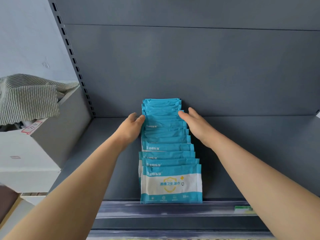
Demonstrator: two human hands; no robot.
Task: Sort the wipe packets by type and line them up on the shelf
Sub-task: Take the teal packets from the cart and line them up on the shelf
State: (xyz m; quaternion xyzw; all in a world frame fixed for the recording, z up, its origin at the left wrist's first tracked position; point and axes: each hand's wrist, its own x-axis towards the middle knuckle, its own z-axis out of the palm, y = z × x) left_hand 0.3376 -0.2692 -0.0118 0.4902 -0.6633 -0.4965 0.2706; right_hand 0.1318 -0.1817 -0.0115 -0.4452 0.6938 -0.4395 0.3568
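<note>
I am seeing a single file of flat, crinkly foil wipe packets (167, 144) standing overlapped on the matte grey metal shelf (251, 153), running from its front lip back to the rear panel. My left grip (132, 126) and right grip (197, 125) are both lying open, flat fingers pressing the row's opposite sides toward its far end. The nearest packet, closest to my forearms, is showing teal bands, a white middle and a yellow shield.
</note>
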